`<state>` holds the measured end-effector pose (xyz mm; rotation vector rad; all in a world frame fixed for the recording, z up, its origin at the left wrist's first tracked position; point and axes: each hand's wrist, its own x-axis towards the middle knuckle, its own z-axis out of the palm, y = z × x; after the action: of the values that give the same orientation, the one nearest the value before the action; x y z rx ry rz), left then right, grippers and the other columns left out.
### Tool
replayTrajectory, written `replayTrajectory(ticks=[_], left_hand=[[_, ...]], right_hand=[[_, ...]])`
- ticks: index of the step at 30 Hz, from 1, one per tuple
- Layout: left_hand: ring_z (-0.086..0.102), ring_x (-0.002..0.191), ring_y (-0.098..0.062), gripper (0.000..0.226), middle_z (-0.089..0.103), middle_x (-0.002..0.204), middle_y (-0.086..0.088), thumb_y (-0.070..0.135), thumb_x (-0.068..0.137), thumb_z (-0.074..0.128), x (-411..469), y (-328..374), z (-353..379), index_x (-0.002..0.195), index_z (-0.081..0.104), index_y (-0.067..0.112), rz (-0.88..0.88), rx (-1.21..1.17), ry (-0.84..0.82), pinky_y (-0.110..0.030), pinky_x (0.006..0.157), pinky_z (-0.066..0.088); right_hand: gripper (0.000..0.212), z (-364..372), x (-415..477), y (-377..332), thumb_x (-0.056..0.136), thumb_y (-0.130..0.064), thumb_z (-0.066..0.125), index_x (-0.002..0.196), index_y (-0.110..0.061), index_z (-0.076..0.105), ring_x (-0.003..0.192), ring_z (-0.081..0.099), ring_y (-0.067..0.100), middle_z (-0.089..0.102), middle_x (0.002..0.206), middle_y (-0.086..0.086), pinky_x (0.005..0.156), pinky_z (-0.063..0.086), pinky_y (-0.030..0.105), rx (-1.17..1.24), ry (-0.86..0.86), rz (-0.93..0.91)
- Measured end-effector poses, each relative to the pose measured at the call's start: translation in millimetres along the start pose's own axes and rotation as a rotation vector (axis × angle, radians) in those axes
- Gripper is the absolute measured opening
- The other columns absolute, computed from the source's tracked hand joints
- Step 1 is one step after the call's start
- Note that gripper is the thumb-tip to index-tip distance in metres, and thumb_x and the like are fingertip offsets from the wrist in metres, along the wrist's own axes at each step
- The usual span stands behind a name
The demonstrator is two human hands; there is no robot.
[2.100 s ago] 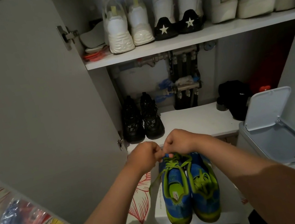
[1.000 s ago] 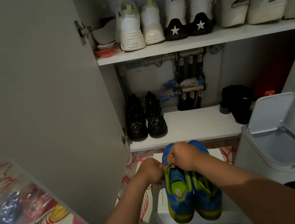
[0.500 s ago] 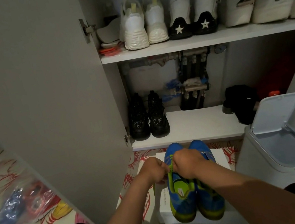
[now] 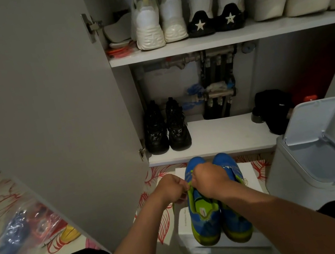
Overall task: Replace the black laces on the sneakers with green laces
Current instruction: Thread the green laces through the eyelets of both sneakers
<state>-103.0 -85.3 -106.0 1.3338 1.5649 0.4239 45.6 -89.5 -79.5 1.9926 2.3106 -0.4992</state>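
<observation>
Hands [image 4: 170, 189] [image 4: 210, 180] perhaps on thin green lace [image 4: 188, 183]

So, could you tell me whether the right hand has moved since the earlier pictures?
Yes, the right hand has drawn back from the lower shelf, along the blue sneakers.

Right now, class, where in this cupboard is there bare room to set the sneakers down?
The lower shelf is bare between the black boots and the black bundle. The upper shelf is crowded with pale shoes. Left hand and right hand pinch the green lace over the sneakers.
</observation>
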Motion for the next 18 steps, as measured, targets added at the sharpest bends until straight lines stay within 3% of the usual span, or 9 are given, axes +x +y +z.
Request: replayTrajectory(ticks=[3,6,9,13,18], left_hand=[[0.066,0.069,-0.021,0.014,0.07,0.081,-0.014,0.012,0.094,0.062,-2,2,1,0.088,0.072,0.005,0.003,0.001,0.0,-0.028,0.061,0.055],[0.067,0.07,-0.021,0.015,0.071,0.085,-0.015,0.013,0.094,0.063,-3,4,1,0.095,0.074,0.002,0.002,-0.003,-0.006,-0.027,0.061,0.055],[0.067,0.069,-0.021,0.019,0.072,0.084,-0.015,0.015,0.094,0.06,-6,6,0,0.092,0.074,0.002,-0.008,-0.001,-0.006,-0.026,0.06,0.054],[0.058,0.051,-0.014,0.024,0.065,0.068,-0.012,0.004,0.094,0.048,-9,5,-1,0.085,0.07,-0.001,-0.01,-0.026,-0.058,-0.022,0.051,0.047],[0.059,0.049,-0.014,0.021,0.064,0.071,-0.013,0.004,0.097,0.048,-9,7,4,0.095,0.068,-0.001,-0.017,-0.041,-0.031,-0.021,0.048,0.048]], right_hand=[[0.016,-2,-1,1,0.089,-0.009,0.061,0.104,-0.009,0.068,0.102,0.066,0.029,0.069,0.106,0.009,0.071,0.048,0.031,-0.07,-0.031,-0.024],[0.019,-1,0,0,0.089,-0.008,0.061,0.107,-0.01,0.067,0.105,0.065,0.029,0.067,0.113,0.01,0.082,0.053,0.035,-0.085,-0.017,-0.026],[0.017,2,4,-2,0.089,-0.008,0.062,0.105,-0.009,0.068,0.102,0.065,0.029,0.068,0.11,0.01,0.079,0.052,0.033,-0.056,-0.009,-0.011],[0.013,5,6,-2,0.089,-0.014,0.063,0.099,-0.009,0.07,0.084,0.061,0.027,0.06,0.087,0.008,0.067,0.045,0.03,0.012,0.01,0.03],[0.013,4,12,6,0.091,-0.021,0.061,0.086,-0.011,0.067,0.083,0.061,0.024,0.065,0.09,0.01,0.065,0.042,0.028,0.09,0.038,0.02]])
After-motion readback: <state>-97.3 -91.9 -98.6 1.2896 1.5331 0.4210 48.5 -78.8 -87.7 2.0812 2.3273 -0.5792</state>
